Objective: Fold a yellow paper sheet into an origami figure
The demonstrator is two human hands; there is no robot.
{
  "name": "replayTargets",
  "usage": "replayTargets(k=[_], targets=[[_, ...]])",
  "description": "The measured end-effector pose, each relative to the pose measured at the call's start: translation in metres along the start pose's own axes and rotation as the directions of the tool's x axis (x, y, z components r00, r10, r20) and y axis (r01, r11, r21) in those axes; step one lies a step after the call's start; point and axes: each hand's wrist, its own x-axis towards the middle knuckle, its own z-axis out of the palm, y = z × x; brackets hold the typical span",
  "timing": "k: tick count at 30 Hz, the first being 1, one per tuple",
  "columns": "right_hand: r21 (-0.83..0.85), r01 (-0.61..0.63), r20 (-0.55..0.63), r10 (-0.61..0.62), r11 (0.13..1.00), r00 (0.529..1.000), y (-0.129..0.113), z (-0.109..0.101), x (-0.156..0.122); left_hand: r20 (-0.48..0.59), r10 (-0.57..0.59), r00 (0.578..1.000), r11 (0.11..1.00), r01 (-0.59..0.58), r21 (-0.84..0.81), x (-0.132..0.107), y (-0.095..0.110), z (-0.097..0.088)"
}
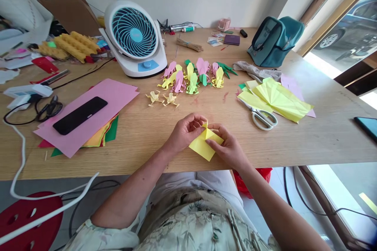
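A partly folded sheet of yellow paper is held between my two hands just above the front of the wooden table. My left hand pinches its upper left part, with a narrow fold standing up between the hands. On the other side, my right hand grips the paper with the thumb on top and the fingers behind. Beyond the hands stand several folded paper frogs in pink, yellow and green. Two small cream paper figures sit nearer to me.
White-handled scissors lie at the right beside creased yellow paper. A black phone rests on pink sheets at the left. Behind are a white fan and a teal bag. A white cable hangs over the table's front edge.
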Motion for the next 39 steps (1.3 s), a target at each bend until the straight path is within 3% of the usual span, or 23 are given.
replayTargets(k=[6,9,13,18,32,39], targets=[[0.141,-0.010,0.096,-0.004,0.990,0.995,0.002,-0.007,0.004,-0.028,-0.002,1.000,1.000,0.002,-0.001,-0.001,-0.002,0.003],[0.182,0.014,0.067,-0.026,0.983,0.997,0.007,-0.007,0.006,-0.006,0.084,0.996,0.988,-0.083,0.128,-0.002,0.002,0.005],[0.119,0.100,0.025,-0.104,0.988,0.994,0.013,-0.005,0.006,0.058,0.235,0.970,0.932,-0.242,0.269,-0.003,0.009,0.005],[0.080,0.138,-0.032,-0.136,0.987,0.990,0.010,-0.005,0.002,0.142,0.291,0.946,0.888,-0.322,0.327,-0.004,0.012,0.004],[0.061,0.142,-0.048,-0.139,0.988,0.989,0.010,-0.005,0.002,0.158,0.296,0.942,0.875,-0.334,0.350,-0.005,0.015,0.006],[0.010,0.152,-0.167,-0.148,0.988,0.975,0.010,-0.009,0.001,0.194,0.293,0.936,0.886,-0.342,0.312,-0.006,0.017,0.000]])
